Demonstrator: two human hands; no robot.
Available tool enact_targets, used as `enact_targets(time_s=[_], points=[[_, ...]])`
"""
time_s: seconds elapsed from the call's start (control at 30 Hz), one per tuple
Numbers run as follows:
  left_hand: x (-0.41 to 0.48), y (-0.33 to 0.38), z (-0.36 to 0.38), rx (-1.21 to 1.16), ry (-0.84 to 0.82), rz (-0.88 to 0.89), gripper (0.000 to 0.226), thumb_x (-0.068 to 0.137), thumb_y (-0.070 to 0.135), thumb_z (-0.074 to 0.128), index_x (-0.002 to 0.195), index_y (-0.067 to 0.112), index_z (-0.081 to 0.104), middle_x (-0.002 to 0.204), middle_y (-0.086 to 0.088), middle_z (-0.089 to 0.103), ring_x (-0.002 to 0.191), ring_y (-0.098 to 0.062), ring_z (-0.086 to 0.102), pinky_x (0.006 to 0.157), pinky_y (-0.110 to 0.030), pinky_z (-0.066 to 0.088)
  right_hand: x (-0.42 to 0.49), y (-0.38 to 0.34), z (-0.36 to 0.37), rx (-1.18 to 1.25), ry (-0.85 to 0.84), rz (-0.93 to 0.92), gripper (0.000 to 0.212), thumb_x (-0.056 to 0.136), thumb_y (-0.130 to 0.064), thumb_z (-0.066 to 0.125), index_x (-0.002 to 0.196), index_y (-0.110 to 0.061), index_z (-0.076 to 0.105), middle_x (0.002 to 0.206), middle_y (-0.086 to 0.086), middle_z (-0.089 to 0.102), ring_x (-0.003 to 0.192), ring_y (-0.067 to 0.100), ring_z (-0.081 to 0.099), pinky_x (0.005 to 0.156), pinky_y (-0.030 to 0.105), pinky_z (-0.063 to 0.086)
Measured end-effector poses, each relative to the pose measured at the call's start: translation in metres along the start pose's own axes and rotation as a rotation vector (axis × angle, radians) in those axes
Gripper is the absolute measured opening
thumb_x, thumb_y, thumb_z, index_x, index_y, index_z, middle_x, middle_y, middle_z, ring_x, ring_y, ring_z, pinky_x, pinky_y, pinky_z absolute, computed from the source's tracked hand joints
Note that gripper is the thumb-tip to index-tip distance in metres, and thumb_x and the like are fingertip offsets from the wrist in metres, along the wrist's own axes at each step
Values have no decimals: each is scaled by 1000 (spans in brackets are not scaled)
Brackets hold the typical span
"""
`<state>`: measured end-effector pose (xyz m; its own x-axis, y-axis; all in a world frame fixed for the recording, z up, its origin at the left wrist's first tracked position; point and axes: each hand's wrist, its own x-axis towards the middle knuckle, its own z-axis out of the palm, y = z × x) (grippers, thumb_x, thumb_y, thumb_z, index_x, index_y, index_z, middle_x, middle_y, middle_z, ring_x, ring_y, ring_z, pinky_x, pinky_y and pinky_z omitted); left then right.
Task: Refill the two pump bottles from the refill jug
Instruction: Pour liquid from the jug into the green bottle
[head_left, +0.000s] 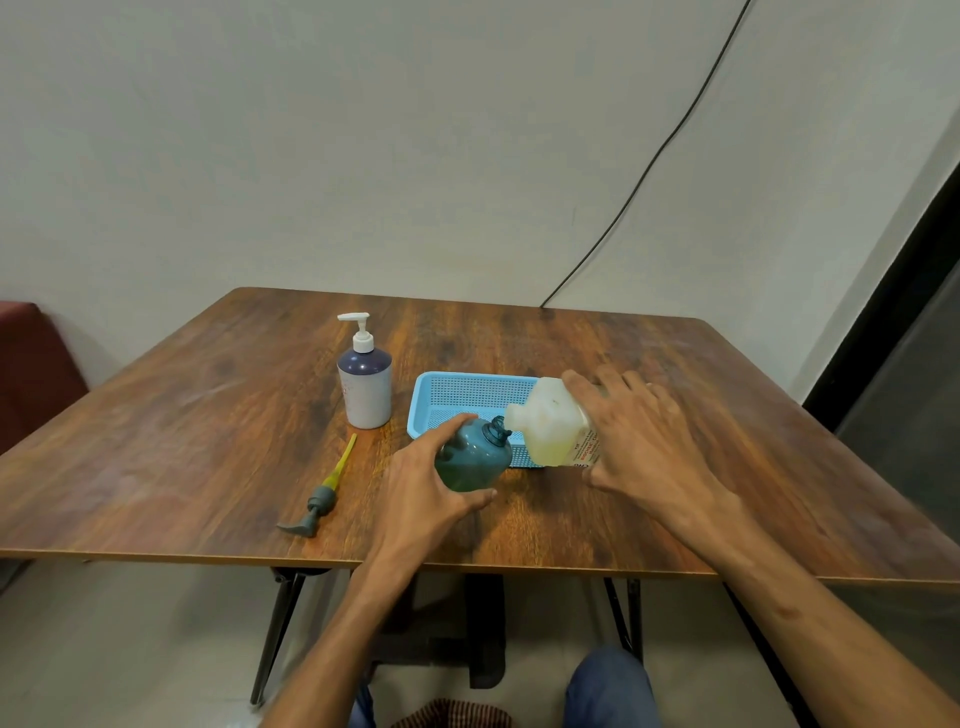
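My left hand (423, 486) grips a round teal pump bottle (471, 457) with its pump removed, standing on the table near the front. My right hand (641, 441) holds the translucent refill jug (553, 428), tipped to the left with its mouth at the teal bottle's neck; yellowish liquid lies in the jug's lower side. The teal bottle's grey pump with a yellow tube (324, 496) lies on the table to the left. A second pump bottle (365, 387), pale with a dark top and white pump fitted, stands upright farther back.
A light blue perforated basket (457, 389) sits on the wooden table (208, 415) behind the teal bottle and under the jug. A black cable runs down the wall at the back right. My knees show below the table's front edge.
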<state>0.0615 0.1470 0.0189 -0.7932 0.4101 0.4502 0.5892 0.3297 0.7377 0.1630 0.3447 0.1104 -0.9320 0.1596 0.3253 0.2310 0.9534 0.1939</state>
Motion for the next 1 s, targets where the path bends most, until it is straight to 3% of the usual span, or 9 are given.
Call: enact_targets(time_s=[0.23,0.5,0.7,1.0], points=[[-1,1,0,11,8,-5,88,62,29,93,135,40,44,130,1,61,114,-11,57,100,-41,53,0,-1,1,-3,-11,2,102,63,-41,87,147,-27,31,133,4,49,120,27,50,100,48,45],[-2,2,-2,22,-3,-8,88,64,30,92,140,33,49,129,3,61,113,-9,56,100,-37,51,-1,-2,0,-2,-25,-1,100,65,-40,86,148,-27,31,134,4,48,122,27,49,102,47,44],[-2,1,-1,21,-15,-17,88,65,31,92,139,36,46,137,0,58,121,-14,56,102,-42,52,-1,-1,-1,-8,-24,-4,101,67,-41,85,149,-27,28,137,4,47,124,26,47,103,47,43],[-2,0,0,23,-4,-12,89,63,31,92,136,41,43,130,3,61,114,-10,56,98,-35,52,-1,-1,0,-19,-16,-2,101,64,-40,86,147,-26,30,134,4,49,120,27,49,100,46,45]])
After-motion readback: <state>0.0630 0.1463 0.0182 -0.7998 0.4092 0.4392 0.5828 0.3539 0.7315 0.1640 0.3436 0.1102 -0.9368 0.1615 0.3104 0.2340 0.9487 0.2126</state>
